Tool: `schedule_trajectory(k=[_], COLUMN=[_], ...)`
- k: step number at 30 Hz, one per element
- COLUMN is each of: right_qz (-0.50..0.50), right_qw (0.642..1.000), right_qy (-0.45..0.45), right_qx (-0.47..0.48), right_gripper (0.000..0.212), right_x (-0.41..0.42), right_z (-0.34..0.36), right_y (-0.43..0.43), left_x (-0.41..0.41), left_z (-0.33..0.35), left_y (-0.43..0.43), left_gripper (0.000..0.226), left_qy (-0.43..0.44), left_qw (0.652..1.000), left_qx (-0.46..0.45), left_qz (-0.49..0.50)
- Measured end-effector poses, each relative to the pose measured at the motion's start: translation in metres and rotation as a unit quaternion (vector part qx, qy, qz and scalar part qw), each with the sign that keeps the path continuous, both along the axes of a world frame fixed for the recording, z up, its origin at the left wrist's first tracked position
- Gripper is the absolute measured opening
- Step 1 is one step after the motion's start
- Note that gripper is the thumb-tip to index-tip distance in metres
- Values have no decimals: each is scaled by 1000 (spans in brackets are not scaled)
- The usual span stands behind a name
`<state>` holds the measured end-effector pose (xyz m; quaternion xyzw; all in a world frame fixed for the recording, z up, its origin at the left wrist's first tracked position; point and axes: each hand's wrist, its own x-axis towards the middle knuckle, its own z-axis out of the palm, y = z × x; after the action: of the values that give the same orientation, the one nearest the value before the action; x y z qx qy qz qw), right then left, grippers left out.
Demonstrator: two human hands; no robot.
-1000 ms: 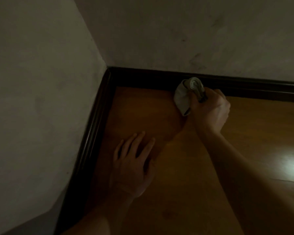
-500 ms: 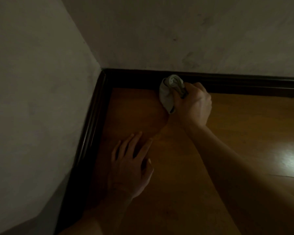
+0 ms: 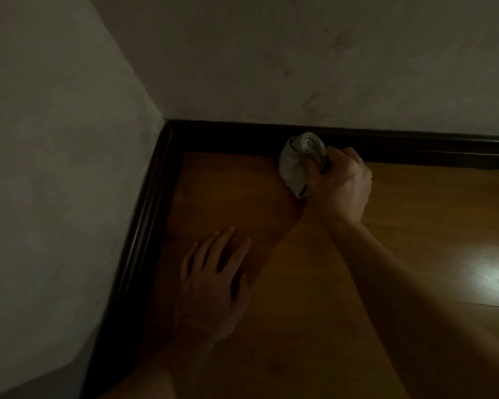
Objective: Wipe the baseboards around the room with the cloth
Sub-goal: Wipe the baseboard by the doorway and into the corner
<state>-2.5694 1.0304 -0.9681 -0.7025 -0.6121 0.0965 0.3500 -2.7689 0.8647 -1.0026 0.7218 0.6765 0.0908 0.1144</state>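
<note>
A dark baseboard (image 3: 231, 139) runs along the far wall and meets a second dark baseboard (image 3: 139, 240) along the left wall at the corner. My right hand (image 3: 339, 182) grips a bunched pale grey cloth (image 3: 296, 162) and holds it against the far baseboard, a little right of the corner. My left hand (image 3: 213, 280) lies flat on the wooden floor with its fingers spread, close to the left baseboard.
The floor (image 3: 357, 283) is glossy orange-brown wood with a bright light glare (image 3: 490, 272) at the right. Plain grey walls (image 3: 271, 59) rise above both baseboards. The room is dim.
My right hand slid the cloth left along the far baseboard toward the corner. My left hand has stayed flat on the floor.
</note>
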Motion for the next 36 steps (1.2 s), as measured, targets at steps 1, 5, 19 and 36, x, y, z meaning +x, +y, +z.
schedule_trajectory(k=[1,5,19,36], right_qz=[-15,-75,-65,20], right_qw=[1000,997,998,1000], right_qy=[-5,-8,4,0], right_qx=[-1,-7,-17,-4], right_gripper=[25,26,27,25], right_x=[13,48,42,-2], right_z=[1,2,6,3], right_y=[-1,-5,-7,1], left_x=[0,-1,2,2], left_z=[0,0,7,6], left_y=[0,0,1,1], left_gripper=[62,62,62,61], left_qy=[6,20,22,13], left_qw=[1000,999,999,999], left_qx=[-5,-25,-40,-29], left_qz=[-1,-5,-5,-6])
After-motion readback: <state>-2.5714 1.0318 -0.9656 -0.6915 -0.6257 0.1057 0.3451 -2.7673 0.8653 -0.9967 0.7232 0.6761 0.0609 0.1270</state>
